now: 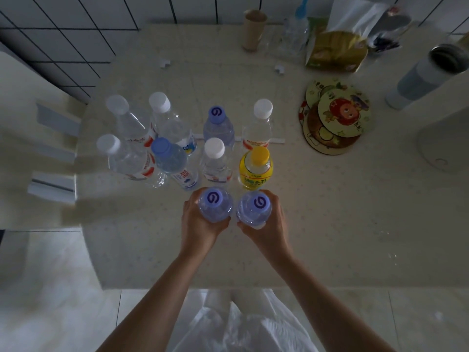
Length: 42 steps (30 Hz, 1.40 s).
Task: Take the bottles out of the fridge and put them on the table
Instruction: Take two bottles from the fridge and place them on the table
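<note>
Several plastic bottles stand upright in rows on the beige table (330,224). Among them are a yellow-capped bottle (256,168), a blue-capped one (218,123) and white-capped ones such as the bottle (215,158). Closest to me, my left hand (198,224) is wrapped around a clear bottle with a blue swirl cap (214,204). Beside it, my right hand (269,222) grips a matching blue-capped bottle (255,207). Both held bottles are upright in front of the rows, almost touching each other. I cannot tell whether they rest on the table. The fridge is out of sight.
Round cartoon coasters (335,115) lie to the right. At the back stand a paper cup (253,30), a tissue pack (337,50) and a grey flask (426,74). A white chair (38,138) is at the left table edge.
</note>
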Available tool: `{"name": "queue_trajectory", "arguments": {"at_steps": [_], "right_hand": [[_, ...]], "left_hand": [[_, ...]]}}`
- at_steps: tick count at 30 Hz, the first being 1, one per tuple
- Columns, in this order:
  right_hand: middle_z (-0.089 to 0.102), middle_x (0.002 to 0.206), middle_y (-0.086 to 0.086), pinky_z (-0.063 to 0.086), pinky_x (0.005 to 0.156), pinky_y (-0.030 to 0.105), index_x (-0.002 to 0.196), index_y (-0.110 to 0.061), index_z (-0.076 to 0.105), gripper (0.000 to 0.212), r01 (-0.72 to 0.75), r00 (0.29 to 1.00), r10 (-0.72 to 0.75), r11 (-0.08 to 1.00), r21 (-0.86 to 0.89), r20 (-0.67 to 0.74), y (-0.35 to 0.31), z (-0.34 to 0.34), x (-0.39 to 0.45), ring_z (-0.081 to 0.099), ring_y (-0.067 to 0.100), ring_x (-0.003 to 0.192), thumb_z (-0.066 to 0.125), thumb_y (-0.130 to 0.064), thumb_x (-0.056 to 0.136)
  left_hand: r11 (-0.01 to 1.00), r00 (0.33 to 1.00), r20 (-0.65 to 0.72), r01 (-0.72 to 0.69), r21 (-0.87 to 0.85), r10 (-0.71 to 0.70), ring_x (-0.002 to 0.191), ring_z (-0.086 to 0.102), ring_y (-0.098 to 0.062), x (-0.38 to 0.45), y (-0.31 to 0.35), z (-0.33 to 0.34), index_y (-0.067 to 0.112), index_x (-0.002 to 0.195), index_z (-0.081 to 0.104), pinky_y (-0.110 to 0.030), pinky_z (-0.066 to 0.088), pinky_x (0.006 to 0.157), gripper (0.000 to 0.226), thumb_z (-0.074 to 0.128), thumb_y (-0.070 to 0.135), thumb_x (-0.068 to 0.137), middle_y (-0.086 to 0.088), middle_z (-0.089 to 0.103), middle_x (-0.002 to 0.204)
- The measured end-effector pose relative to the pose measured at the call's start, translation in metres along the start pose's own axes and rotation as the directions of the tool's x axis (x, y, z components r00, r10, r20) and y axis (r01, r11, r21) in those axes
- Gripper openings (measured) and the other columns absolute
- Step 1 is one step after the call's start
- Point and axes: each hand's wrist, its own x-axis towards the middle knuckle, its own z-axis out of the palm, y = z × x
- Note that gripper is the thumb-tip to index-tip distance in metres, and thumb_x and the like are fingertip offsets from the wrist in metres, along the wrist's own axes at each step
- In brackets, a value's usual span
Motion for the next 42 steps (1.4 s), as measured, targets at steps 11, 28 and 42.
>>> {"name": "queue_trajectory", "arguments": {"at_steps": [11,28,42], "right_hand": [[0.063,0.087,-0.012,0.05,0.067,0.023,0.094,-0.052,0.05,0.065,0.017,0.998,-0.015,0.999,-0.029,0.068,-0.013,-0.011,0.0,0.061,0.002,0.081,0.085,-0.013,0.056],[0.056,0.123,0.011,0.053,0.087,0.05,0.124,-0.008,0.05,0.041,0.023,1.0,-0.021,0.996,-0.09,0.022,-0.024,-0.02,-0.088,0.058,0.024,0.108,0.063,-0.015,0.086],[0.066,0.11,-0.001,0.049,0.096,0.034,0.116,-0.014,0.058,0.031,0.381,0.776,-0.282,0.922,-0.063,0.564,-0.106,0.133,-0.333,0.061,0.012,0.104,0.057,-0.025,0.087]], "left_hand": [[0.981,0.996,0.07,0.06,-0.183,-0.048,0.09,0.06,0.013,-0.008,-0.003,-0.008,0.048,0.103,0.054,-0.005,0.043,0.074,0.06,0.09,0.02,0.062,0.023,0.065,0.095],[0.927,0.972,-0.097,0.17,-0.334,-0.213,0.088,0.067,-0.005,-0.106,-0.032,-0.078,0.028,0.097,0.063,-0.027,0.057,0.071,0.029,0.066,0.002,0.085,0.003,0.073,0.089],[0.872,0.837,-0.328,0.307,-0.381,-0.438,0.088,0.066,0.003,-0.365,-0.166,-0.256,0.026,0.099,0.063,-0.011,0.05,0.066,0.026,0.061,0.002,0.09,0.023,0.071,0.086]]}}
